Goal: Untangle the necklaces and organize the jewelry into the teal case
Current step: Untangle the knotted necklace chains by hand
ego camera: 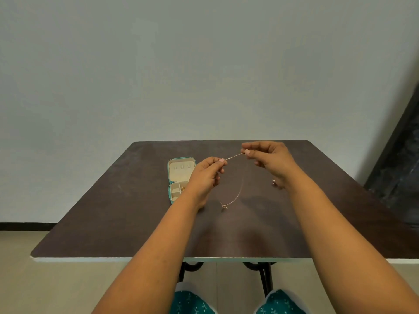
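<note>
Left hand (205,175) and right hand (269,160) pinched one gold necklace (234,198); one open teal case (181,177) lay toward the table (113,211)'s far edge

A dark brown square bench (136,223) with black metal legs (265,279) stands on pale flooring (68,286) before a plain grey wall (181,64).

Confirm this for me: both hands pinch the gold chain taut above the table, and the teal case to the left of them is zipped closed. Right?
Not quite. The teal case lies open, its cream lining and compartments showing in the head view. The rest holds: left hand and right hand pinch the gold chain taut above the table.
</note>
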